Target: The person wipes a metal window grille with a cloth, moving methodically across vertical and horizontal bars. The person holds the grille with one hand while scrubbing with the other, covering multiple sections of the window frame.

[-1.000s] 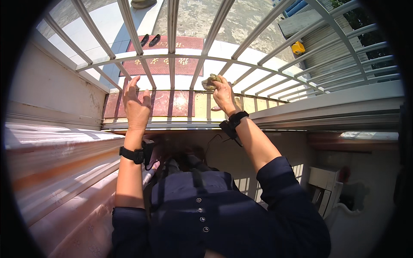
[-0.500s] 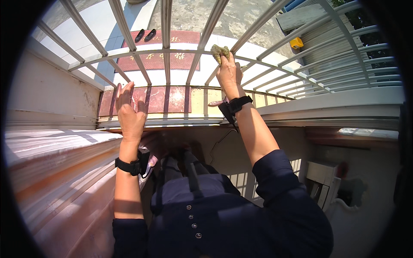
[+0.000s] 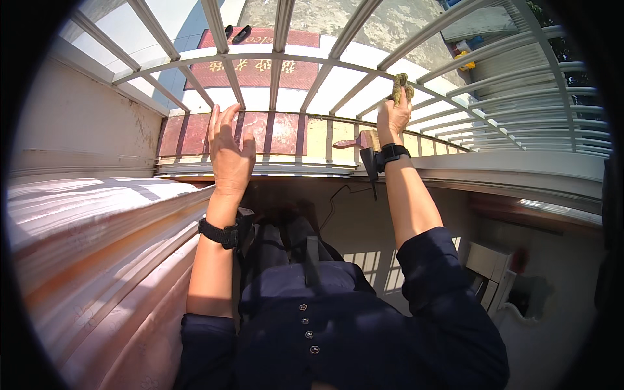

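Note:
In my right hand (image 3: 394,117) is a crumpled greenish cloth (image 3: 399,88), pressed against the curved white crossbar (image 3: 354,65) of the window grille, right of the middle. My fingers are closed round the cloth. My left hand (image 3: 231,153) is raised near the lower ends of the upright bars (image 3: 277,71), fingers spread with nothing in them; whether its fingertips touch a bar I cannot tell. A brush with a dark red handle (image 3: 347,143) and pale bristles lies on the sill below the grille, close to my right wrist and partly hidden by the black wrist strap.
A pink patterned curtain (image 3: 110,286) hangs at the left beside my left arm. Beyond the bars lie a red doormat (image 3: 260,68), dark shoes (image 3: 241,34) and a yellow object (image 3: 466,60). Red and yellow slabs (image 3: 279,133) line the sill. A white cabinet (image 3: 484,263) stands at lower right.
My right hand has moved to the right along the crossbar with the cloth. My left hand has also shifted right and stays spread. More of the brush now shows, and the whole view has shifted.

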Available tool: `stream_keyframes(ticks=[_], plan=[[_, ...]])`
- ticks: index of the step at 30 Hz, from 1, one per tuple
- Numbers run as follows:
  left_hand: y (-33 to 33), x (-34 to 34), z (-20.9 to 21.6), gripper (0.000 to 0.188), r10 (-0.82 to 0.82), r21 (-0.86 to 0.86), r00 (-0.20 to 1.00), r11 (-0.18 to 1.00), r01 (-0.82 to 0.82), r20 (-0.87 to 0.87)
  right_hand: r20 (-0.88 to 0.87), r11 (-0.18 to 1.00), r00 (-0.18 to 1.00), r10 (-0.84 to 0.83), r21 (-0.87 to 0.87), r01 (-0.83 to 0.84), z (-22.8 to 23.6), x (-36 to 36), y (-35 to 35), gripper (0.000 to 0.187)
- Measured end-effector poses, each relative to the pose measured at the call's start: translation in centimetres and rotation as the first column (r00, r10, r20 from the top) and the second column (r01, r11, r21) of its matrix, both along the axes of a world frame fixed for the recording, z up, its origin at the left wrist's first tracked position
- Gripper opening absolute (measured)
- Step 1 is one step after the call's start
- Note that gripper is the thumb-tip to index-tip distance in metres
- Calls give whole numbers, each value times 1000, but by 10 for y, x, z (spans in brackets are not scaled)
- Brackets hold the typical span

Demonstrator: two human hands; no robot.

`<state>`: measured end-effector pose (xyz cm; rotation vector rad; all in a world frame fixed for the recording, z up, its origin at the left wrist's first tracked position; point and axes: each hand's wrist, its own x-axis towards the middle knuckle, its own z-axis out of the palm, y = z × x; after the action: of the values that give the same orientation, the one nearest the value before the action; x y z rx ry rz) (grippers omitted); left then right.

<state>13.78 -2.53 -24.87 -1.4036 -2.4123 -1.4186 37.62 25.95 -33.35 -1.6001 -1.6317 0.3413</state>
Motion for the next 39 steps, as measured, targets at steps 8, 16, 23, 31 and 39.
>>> stream_keyframes(ticks=[8, 16, 23, 31, 39], plan=[[-9, -6, -39, 48, 79, -127, 966, 991, -48, 248, -655, 985, 752, 73, -72, -159, -71, -46, -6, 60], [2, 27, -95, 45, 19, -204, 962, 978, 39, 272, -176, 982, 974, 140, 151, -114, -99, -76, 32, 55], [4, 48, -148, 45, -10, -185, 952, 980, 69, 305, -115, 970, 968, 224, -64, -233, -227, -60, 37, 52], [-7, 63, -148, 48, 31, -215, 939, 975, 46, 341, 143, 910, 968, 207, -390, -137, -230, -36, 33, 48], [-22, 60, -168, 47, -2, -187, 949, 980, 64, 315, 565, 836, 726, 393, -548, -27, -249, -14, 38, 57]])
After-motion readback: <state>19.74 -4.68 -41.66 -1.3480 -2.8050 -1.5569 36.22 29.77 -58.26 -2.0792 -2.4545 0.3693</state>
